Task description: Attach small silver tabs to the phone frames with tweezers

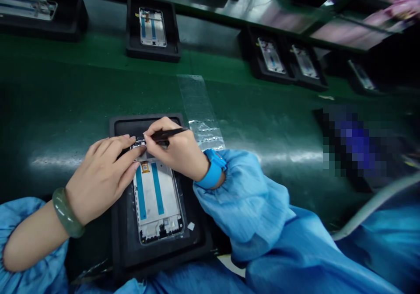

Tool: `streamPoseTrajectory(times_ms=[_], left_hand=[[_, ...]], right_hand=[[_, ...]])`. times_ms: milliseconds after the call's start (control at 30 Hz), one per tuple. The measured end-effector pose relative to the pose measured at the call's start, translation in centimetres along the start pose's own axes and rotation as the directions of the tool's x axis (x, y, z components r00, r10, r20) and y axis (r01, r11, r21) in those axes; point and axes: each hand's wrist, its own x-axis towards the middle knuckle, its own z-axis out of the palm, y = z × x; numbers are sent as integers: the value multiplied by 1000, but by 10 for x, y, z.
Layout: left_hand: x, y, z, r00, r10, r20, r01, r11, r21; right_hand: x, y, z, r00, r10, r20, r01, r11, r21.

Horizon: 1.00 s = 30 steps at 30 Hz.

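Note:
A silver phone frame (167,197) with two blue strips and a small orange flex connector lies in a black tray (124,250). My left hand (106,167) rests over the frame's upper left, its fingers stretched out and fingertips touching the top end. In my right hand (179,149) is a slim black tool, which looks like tweezers (172,132), pinched between thumb and fingers. Its working tip is hidden among the fingertips at the frame's top edge. I cannot make out any small part there.
A clear plastic strip (197,97) lies beyond my right hand on the green bench (82,92). Farther back, another black tray (170,51) holds a phone frame (152,27), with several similar trays along the line. A white scrap (191,226) sits beside the near frame.

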Motion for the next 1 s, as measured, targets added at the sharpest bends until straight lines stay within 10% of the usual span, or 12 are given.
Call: streamPoseTrajectory(times_ms=[367,1000], left_hand=[[2,0,3,1000,-5,-22,6,1000,31],[4,-1,3,1000,-15,-20,15,999,33]], right_hand=[[3,5,-3,984,176,21,-174,936,306],[6,1,2,995,9,99,-9,1000,-1]])
